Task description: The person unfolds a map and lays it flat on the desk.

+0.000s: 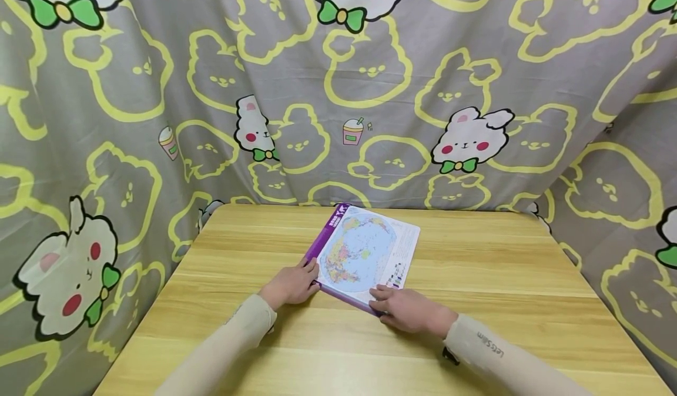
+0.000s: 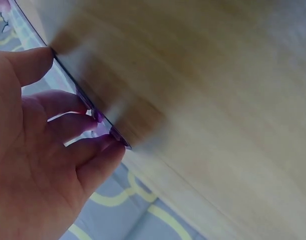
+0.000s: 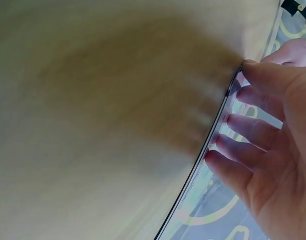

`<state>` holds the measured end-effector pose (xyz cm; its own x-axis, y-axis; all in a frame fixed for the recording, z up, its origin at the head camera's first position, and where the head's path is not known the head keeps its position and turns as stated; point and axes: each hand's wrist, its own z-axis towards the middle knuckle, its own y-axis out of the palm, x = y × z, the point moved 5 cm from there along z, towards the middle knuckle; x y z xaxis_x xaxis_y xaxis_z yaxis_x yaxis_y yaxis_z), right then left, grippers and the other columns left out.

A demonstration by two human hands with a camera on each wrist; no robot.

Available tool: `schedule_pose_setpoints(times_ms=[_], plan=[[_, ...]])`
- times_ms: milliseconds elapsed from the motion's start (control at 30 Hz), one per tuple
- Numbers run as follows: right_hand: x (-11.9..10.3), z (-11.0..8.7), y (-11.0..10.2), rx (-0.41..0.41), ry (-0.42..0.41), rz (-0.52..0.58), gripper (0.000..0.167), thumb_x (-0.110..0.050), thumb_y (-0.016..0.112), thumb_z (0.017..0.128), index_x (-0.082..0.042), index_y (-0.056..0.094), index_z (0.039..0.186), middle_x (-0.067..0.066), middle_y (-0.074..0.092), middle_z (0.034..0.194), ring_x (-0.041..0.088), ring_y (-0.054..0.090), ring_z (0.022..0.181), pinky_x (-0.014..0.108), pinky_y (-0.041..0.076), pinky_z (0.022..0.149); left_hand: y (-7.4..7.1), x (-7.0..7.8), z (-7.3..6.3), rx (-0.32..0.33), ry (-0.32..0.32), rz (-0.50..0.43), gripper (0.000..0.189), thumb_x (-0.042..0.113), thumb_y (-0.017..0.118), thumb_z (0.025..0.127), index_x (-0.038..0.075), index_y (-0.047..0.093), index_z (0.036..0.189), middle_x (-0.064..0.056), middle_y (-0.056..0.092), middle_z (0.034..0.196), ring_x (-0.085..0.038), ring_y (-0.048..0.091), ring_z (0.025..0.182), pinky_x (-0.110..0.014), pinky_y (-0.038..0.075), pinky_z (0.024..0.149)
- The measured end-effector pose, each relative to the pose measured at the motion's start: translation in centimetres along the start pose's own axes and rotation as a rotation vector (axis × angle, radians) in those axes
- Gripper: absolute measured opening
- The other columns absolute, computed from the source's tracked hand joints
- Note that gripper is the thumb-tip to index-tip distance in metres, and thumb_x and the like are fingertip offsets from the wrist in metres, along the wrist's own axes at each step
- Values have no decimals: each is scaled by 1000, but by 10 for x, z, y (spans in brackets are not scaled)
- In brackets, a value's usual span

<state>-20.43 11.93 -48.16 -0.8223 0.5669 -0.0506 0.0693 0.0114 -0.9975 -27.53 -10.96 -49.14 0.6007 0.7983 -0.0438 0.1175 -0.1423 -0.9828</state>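
Observation:
A flat world map board (image 1: pixel 365 249) with a purple strip along its left side lies at an angle on the wooden table. My left hand (image 1: pixel 296 281) touches its near-left corner; in the left wrist view the fingertips (image 2: pixel 110 142) meet the purple edge, with the thumb apart from them. At the near-right corner, my right hand (image 1: pixel 404 309) rests its fingers on the printed top. In the right wrist view, the right fingers (image 3: pixel 255 130) are extended and spread along the board's dark edge (image 3: pixel 197 162).
The wooden table (image 1: pixel 497 272) surrounds the board. Behind it and at both sides hangs a grey curtain (image 1: pixel 296 79) with yellow outlines and white bunny figures, close to the table's far edge.

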Motion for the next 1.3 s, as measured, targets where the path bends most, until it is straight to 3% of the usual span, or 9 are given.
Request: schedule_pose_setpoints(times_ms=[867, 1300], plan=[[10, -8, 3, 32, 5, 2, 36, -21, 58, 94, -7, 60, 128, 18, 49, 137, 34, 45, 126, 43, 41, 101, -2, 9, -5, 53, 45, 44, 49, 31, 49, 98, -2, 48, 135, -19, 44, 141, -36, 41, 129, -43, 43, 100], [17, -10, 2, 27, 50, 47, 37, -19, 59, 94, -7, 59, 128, 17, 47, 139, 35, 43, 128, 45, 39, 102, -1, 10, -7, 59, 43, 40, 48, 30, 48, 99, 0, 47, 136, -18, 44, 142, -35, 41, 129, -44, 43, 100]])
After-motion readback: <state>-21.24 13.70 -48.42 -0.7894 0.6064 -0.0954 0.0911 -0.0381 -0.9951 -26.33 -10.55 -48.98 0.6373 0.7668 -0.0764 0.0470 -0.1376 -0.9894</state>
